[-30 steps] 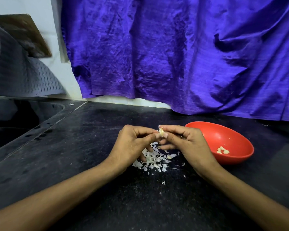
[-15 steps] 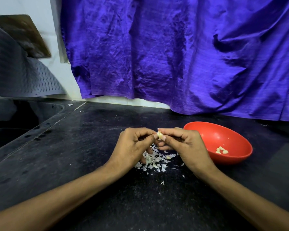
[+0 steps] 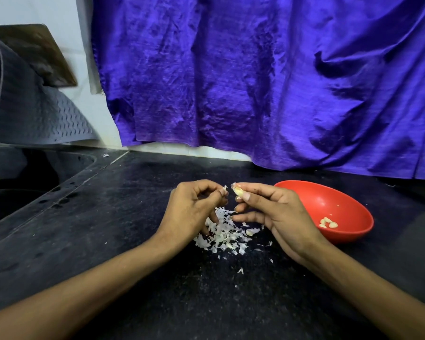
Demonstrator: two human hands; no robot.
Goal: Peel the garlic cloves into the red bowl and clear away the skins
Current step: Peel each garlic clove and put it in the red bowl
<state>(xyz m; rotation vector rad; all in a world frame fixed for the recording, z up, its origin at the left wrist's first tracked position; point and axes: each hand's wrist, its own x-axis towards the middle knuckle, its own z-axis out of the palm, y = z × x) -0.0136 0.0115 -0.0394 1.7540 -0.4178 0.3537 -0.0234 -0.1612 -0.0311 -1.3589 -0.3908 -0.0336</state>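
**One clove half stripped, skins heaped under both hands**

The right hand [image 3: 277, 212] pinches a small pale garlic clove [image 3: 238, 191] between thumb and forefinger, its lower fingers loosely extended toward the heap below. The left hand [image 3: 194, 209], just beside it and apart from the clove, pinches a thin white flake of skin [image 3: 225, 188] at its fingertips, the other fingers curled downward. Under and between the two hands lies a loose heap of white papery garlic skins [image 3: 222, 233] on the dark speckled stone counter [image 3: 108, 229]. The shallow red plastic bowl [image 3: 341, 204] sits just beyond the right hand, on its outer side.

What could go wrong, as a judgement: the clove is small and probably slick, so a hard pull on the remaining skin could squirt it out of the pinch and into the heap, where pale clove and pale skin look alike. The skins are feather-light; a quick sweep of a forearm or a breath could scatter them across the counter toward the dark sink [image 3: 22, 192] well off to the left hand's outer side, making the clean-up harder. A flake clinging to the clove could ride into the bowl.

Counts: one clove in hand; about four peeled cloves [image 3: 328, 223] in the bowl; one or two clove-like pieces [image 3: 249, 232] in the heap, unclear whether peeled; skins too many to count; one bowl. A purple cloth [image 3: 255, 82] hangs behind.
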